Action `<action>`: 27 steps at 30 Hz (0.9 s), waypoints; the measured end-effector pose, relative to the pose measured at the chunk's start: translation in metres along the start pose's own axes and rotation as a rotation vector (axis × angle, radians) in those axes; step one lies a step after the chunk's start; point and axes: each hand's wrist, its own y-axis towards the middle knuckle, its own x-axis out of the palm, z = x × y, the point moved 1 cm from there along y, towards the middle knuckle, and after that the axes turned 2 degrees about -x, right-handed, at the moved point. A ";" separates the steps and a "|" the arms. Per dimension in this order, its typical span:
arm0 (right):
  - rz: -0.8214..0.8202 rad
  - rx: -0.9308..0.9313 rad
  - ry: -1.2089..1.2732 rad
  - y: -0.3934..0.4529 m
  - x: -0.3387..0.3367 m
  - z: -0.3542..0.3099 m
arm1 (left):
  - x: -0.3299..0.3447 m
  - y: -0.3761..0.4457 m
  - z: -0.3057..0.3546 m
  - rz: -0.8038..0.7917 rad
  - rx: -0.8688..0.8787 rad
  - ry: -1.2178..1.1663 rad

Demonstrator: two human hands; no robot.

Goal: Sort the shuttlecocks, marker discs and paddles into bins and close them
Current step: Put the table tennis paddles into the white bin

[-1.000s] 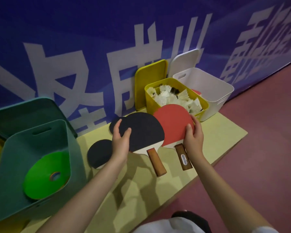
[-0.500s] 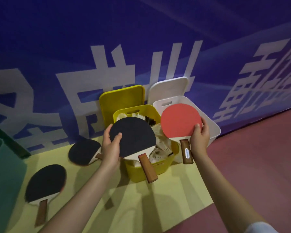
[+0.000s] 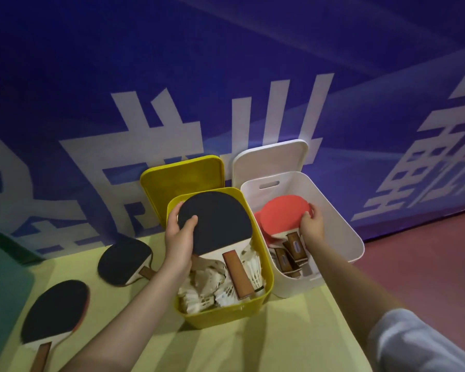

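Note:
My left hand (image 3: 179, 237) grips a black paddle (image 3: 215, 224) by the edge of its blade, held above the yellow bin (image 3: 226, 315), which is full of white shuttlecocks (image 3: 199, 288). My right hand (image 3: 312, 226) holds a red paddle (image 3: 282, 216) by its blade edge, down inside the white bin (image 3: 344, 232), on top of other paddles whose handles (image 3: 285, 261) show. Two more black paddles lie on the yellow-green table, one near the wall (image 3: 124, 260) and one at the front left (image 3: 55, 310).
A yellow lid (image 3: 183, 175) and a white lid (image 3: 269, 159) lean against the blue banner wall behind their bins. A green bin's edge (image 3: 0, 277) shows at far left. The table's right edge drops to a red floor (image 3: 427, 277).
Both hands carried their paddles right and forward. The red paddle went from above the white bin's rim down into it; the black one moved over the yellow bin.

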 end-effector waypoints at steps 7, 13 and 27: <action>-0.187 0.049 -0.241 0.030 0.039 0.039 | 0.032 0.043 -0.005 -0.012 0.021 0.087; -0.184 -0.050 -0.960 0.023 0.038 0.030 | 0.049 0.048 -0.022 -0.044 -0.022 0.092; -0.281 -0.027 0.255 -0.045 0.016 -0.056 | 0.058 0.036 -0.027 -0.272 0.053 0.329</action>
